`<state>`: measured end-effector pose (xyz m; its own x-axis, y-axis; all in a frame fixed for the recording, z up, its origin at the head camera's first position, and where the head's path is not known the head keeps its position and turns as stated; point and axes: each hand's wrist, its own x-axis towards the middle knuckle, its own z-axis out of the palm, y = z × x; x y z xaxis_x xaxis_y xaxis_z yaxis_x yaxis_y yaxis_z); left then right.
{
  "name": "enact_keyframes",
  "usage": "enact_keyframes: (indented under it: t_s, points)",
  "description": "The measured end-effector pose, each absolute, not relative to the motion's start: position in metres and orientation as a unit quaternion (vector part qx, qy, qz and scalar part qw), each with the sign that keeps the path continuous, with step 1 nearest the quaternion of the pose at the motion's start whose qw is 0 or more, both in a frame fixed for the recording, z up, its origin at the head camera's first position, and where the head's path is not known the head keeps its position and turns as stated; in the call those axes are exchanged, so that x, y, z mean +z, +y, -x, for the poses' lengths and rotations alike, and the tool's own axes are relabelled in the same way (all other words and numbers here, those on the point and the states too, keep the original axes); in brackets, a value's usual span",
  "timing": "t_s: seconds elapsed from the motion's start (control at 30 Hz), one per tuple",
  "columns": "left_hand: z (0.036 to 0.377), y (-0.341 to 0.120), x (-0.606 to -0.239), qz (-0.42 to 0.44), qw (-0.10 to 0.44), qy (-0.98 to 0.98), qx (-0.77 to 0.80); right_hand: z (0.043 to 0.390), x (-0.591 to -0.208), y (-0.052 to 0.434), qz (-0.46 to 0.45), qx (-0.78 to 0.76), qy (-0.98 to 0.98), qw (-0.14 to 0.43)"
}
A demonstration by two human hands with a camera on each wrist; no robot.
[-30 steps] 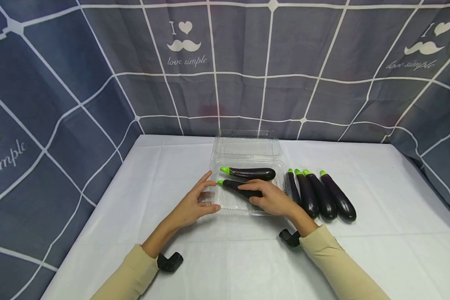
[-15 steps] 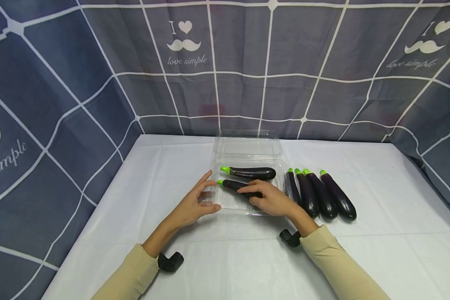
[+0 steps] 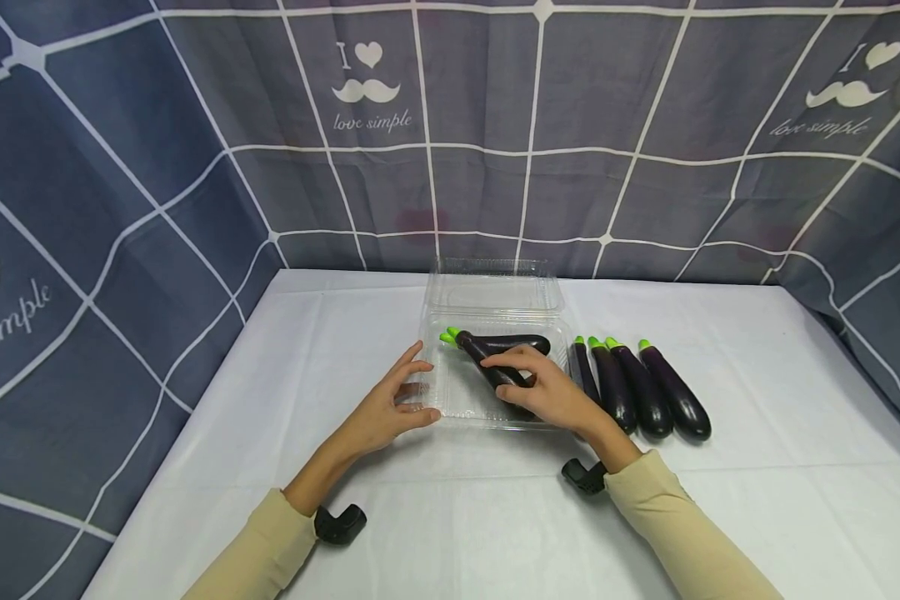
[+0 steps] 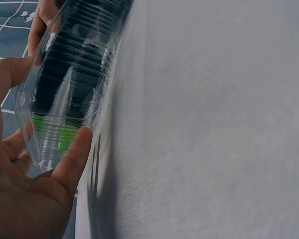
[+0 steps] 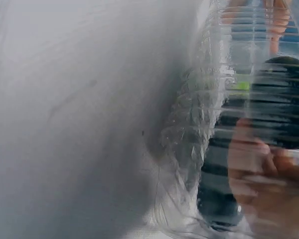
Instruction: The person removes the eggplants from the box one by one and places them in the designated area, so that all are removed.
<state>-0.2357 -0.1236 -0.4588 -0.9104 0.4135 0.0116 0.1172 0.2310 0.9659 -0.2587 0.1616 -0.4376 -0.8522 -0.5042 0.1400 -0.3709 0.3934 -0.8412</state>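
Note:
A clear plastic clamshell container (image 3: 450,402) lies with its lid raised behind it. Inside, one dark eggplant (image 3: 523,342) lies crosswise near the back. My right hand (image 3: 551,396) pinches a second eggplant (image 3: 478,354), slanted over the first, its green stem end toward the back left. My left hand (image 3: 386,412) holds the container's left side, thumb at the front corner, fingers at the rim. The left wrist view shows that thumb against the ribbed wall (image 4: 89,59), green stems (image 4: 67,138) behind it. In the right wrist view, the right hand (image 5: 259,194) appears blurred through the plastic.
Several eggplants (image 3: 618,387) stand in a row right of the container, stems toward the back. A white cloth (image 3: 780,392) covers the table. Grey checked curtains (image 3: 480,192) enclose the back and sides. A black wrist device (image 3: 341,525) shows below the left hand.
My right hand has turned the gripped eggplant, so its stem end swings toward the back and over the rear eggplant. The left hand and container have stayed in place.

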Motion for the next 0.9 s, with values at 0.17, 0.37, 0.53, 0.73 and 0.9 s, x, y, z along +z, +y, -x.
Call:
enact_keyframes:
  t_s: [0.17,0.37,0.53,0.73,0.9]
  points:
    - [0.236,-0.123,-0.459,-0.167,0.123,0.776,0.595,0.258,-0.435,0.165,0.245,-0.517,0.817,0.072]
    - [0.236,-0.124,-0.459,-0.166,0.122,0.777,0.595,0.259,-0.435,0.168,0.238,-0.532,0.812,0.034]
    - [0.237,-0.123,-0.459,-0.171,0.124,0.776,0.594,0.259,-0.434,0.171,0.208,-0.567,0.797,0.012]
    - [0.237,-0.122,-0.458,-0.174,0.121,0.779,0.59,0.259,-0.431,0.173,0.186,-0.587,0.788,0.003]
    - [0.238,-0.123,-0.458,-0.177,0.119,0.783,0.584,0.258,-0.428,0.176,0.184,-0.586,0.789,0.0]
